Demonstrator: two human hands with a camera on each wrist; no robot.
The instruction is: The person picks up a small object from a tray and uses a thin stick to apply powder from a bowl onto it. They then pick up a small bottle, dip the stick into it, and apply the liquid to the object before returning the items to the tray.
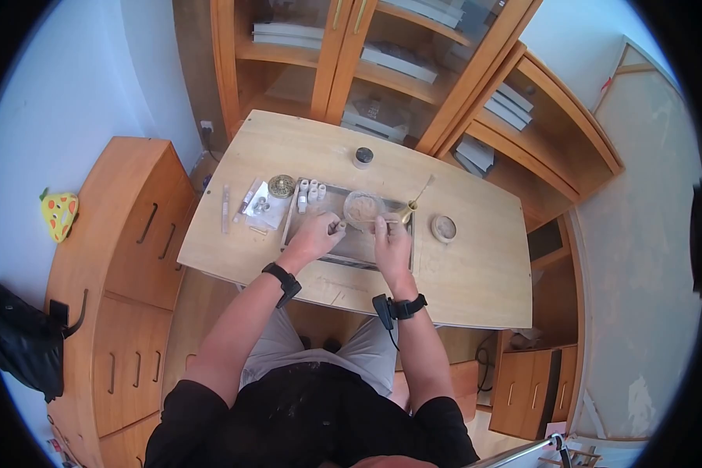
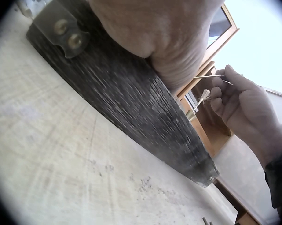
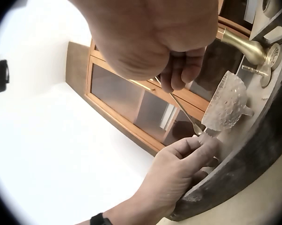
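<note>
My left hand (image 1: 317, 236) pinches a small pale vial (image 1: 340, 226) over the dark wooden tray (image 2: 117, 103), its fingers covering most of it. In my right hand (image 1: 392, 246) is a thin metal spoon (image 3: 180, 107), held between thumb and fingers. The right wrist view shows the spoon's flattened tip right at the left fingertips. Behind both hands stands a textured glass bowl (image 1: 363, 205) with pale brown powder inside. Just right of the bowl is a brass vase (image 3: 246, 47), with a brush (image 2: 204, 95) sticking out of it.
Several small pale bottles (image 1: 312, 189) stand at the tray's left, near a patterned brass piece (image 1: 281, 185) and a white paper (image 1: 259, 212) with small metal pieces. A dark-lidded jar (image 1: 363, 157) sits at the back, a round container (image 1: 444, 228) at the right.
</note>
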